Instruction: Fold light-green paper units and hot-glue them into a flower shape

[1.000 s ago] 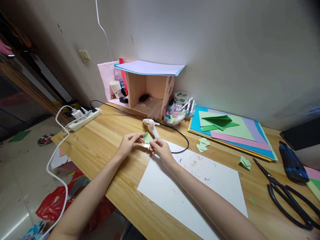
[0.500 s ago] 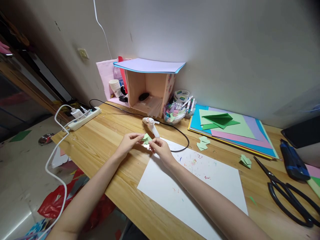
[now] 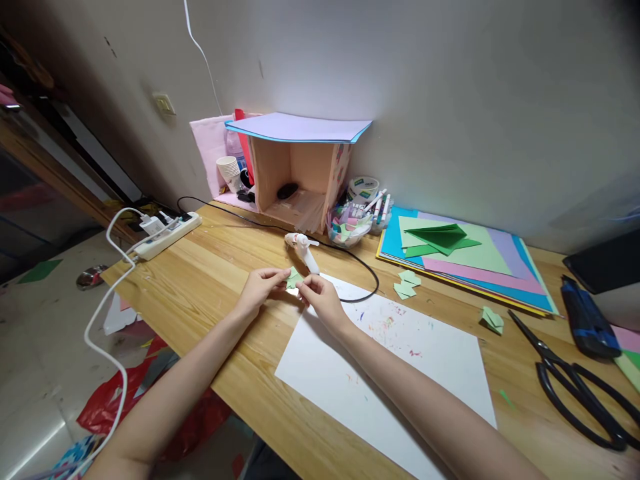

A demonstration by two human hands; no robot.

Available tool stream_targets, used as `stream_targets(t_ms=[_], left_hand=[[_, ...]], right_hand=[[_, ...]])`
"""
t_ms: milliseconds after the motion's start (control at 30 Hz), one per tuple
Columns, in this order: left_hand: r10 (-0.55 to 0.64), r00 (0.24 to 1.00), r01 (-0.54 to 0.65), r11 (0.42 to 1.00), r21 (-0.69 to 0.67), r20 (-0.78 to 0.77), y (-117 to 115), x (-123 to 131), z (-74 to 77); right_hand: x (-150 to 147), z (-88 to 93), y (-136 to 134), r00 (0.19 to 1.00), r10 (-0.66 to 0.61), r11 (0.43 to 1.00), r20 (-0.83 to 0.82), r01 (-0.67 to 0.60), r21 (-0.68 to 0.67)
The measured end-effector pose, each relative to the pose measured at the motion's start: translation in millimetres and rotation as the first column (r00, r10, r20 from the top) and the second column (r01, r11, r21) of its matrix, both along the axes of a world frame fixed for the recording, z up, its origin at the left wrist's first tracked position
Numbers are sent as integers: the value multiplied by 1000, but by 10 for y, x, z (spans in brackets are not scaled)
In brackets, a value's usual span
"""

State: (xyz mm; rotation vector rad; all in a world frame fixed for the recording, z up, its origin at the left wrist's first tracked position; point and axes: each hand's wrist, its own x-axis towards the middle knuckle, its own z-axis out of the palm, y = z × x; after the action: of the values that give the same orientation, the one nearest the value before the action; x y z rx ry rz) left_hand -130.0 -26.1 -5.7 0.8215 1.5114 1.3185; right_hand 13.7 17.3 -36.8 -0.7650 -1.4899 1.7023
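Both my hands meet over the wooden table [image 3: 210,280], pinching a small light green folded paper piece [image 3: 293,278]. My left hand [image 3: 260,290] grips its left side with thumb and fingers closed. My right hand [image 3: 321,299] pinches its right side, just above the top corner of a white sheet [image 3: 390,373] speckled with colour marks. A white glue gun [image 3: 303,249] lies right behind the paper piece, its black cord looping to the right.
Behind stand a small wooden box shelf [image 3: 295,180], a bowl of paper bits [image 3: 346,230], markers and tape. Coloured paper sheets [image 3: 470,257] lie at right with folded green pieces [image 3: 407,285], black scissors [image 3: 575,387] and a blue cutter [image 3: 587,320]. A power strip [image 3: 167,233] sits at left.
My hands have drawn slightly closer together on the green paper piece, which looks more folded and smaller. Nothing else on the table has moved.
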Motion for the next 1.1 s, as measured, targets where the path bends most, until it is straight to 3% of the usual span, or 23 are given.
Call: stream_targets(t_ms=[333, 733, 867, 1000, 1100], left_hand=[[83, 989, -74, 994, 76, -123, 24, 38, -77], [154, 969, -123, 978, 166, -192, -3, 117, -40], [95, 983, -75, 989, 129, -157, 1, 99, -5], [-24, 997, 29, 996, 81, -71, -4, 29, 32], [-71, 993, 78, 994, 78, -92, -14, -5, 43]], right_hand=[[-3, 29, -9, 1000, -10, 1000, -22, 10, -13], [-26, 30, -10, 998, -16, 995, -69, 10, -98], [-23, 26, 6, 998, -44, 996, -54, 40, -74], [-5, 2, 39, 998, -63, 998, 12, 63, 26], [11, -9, 51, 996, -69, 994, 57, 64, 86]])
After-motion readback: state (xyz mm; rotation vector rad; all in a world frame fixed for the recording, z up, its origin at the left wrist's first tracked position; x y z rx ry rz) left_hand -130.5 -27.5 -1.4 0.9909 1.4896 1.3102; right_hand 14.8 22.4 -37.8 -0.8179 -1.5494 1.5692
